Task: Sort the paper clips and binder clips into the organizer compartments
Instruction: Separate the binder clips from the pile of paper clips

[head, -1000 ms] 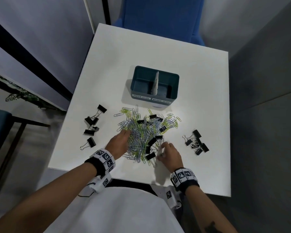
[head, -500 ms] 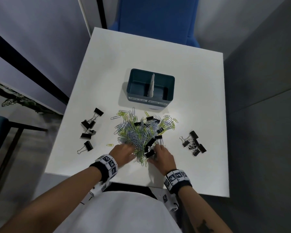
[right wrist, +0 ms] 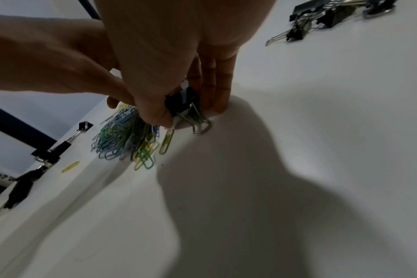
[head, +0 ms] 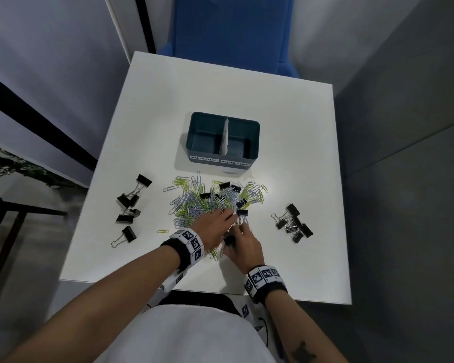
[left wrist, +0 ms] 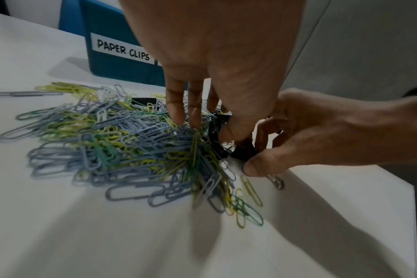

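Observation:
A heap of grey-blue and yellow-green paper clips (head: 207,203) mixed with black binder clips lies in front of the teal two-compartment organizer (head: 256,142), labelled PAPER CLIPS on the left and BINDER CLIPS on the right. My left hand (head: 215,218) rests with straight fingers (left wrist: 194,112) on the heap's near right side. Right beside it, my right hand (head: 243,243) pinches a black binder clip (right wrist: 182,102) between thumb and fingers at the heap's near edge, its wire handles (right wrist: 200,126) low over the table. The same binder clip (left wrist: 244,152) shows under the right thumb in the left wrist view.
Several separated binder clips (head: 129,205) lie left of the heap and another bunch (head: 292,224) lies to the right. A lone yellow paper clip (head: 163,231) sits near the left wrist. The white table's (head: 299,271) front edge is just behind both wrists. A blue chair (head: 231,32) stands beyond the table.
Both hands have drawn together at the near right edge of the heap. The right hand moved left onto a binder clip and took hold of it; the left hand slid right across the paper clips.

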`<state>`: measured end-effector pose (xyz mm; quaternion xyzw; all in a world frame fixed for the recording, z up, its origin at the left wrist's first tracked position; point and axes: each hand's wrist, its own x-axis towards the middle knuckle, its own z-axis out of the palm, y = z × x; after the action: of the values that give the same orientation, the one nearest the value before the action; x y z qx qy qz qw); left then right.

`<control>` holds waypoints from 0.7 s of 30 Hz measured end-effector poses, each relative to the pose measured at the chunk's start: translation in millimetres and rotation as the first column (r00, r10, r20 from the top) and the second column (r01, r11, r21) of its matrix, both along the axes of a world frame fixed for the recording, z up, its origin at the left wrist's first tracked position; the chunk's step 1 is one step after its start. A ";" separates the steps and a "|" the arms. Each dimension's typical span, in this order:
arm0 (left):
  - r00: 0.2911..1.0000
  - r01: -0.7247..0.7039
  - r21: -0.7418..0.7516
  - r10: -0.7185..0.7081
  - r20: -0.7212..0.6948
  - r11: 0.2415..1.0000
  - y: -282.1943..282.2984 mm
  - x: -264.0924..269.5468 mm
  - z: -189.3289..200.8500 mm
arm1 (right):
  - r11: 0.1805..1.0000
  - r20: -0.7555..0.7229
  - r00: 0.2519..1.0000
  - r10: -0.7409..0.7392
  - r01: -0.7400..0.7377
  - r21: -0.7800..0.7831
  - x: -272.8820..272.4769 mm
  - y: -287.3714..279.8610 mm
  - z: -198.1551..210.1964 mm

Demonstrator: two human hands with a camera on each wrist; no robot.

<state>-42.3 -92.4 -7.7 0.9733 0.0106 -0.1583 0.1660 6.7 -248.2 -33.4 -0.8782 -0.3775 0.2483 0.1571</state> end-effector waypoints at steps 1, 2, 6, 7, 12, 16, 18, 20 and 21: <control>1.000 0.012 0.030 -0.011 -0.005 0.999 -2.1 3.5 0.1 | 1.000 0.001 1.000 -0.022 0.022 0.010 0.7 -2.2 2.6; 1.000 0.017 0.061 -0.017 -0.009 0.998 -4.3 7.1 0.8 | 0.999 -0.005 0.999 -0.049 0.049 0.023 1.5 -4.5 5.9; 0.999 0.038 0.143 -0.033 -0.036 0.989 -11.5 19.9 5.7 | 0.973 -0.059 0.977 -0.207 0.211 0.095 15.9 -19.4 10.7; 0.998 0.050 0.152 -0.043 -0.050 0.987 -13.1 22.3 6.3 | 0.959 -0.072 0.966 -0.248 0.255 0.125 22.1 -24.4 11.0; 0.984 0.173 0.257 -0.154 -0.090 0.951 -17.3 24.2 8.2 | 0.927 0.000 0.938 -0.346 0.341 0.158 60.3 -51.4 16.7; 0.987 0.160 0.254 -0.154 -0.042 0.954 -10.5 20.2 1.4 | 0.937 0.101 0.932 -0.347 0.350 -0.003 81.2 -64.2 12.0; 0.995 0.096 0.197 -0.099 0.006 0.976 -8.1 17.0 -0.8 | 0.944 0.127 0.939 -0.319 0.327 -0.040 83.7 -68.7 6.9; 0.995 0.091 0.163 -0.097 0.029 0.982 -7.3 11.9 -1.2 | 0.949 0.141 0.944 -0.299 0.309 -0.055 82.0 -71.4 3.0; 0.991 0.122 0.160 -0.128 0.029 0.979 -6.8 9.3 -1.2 | 0.949 0.155 0.942 -0.297 0.309 -0.057 79.5 -71.3 1.4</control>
<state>-33.1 -99.2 -8.8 0.9850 -0.0414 -0.1480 0.0782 86.2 -319.5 -31.9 -0.9470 -0.2379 0.1720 0.1305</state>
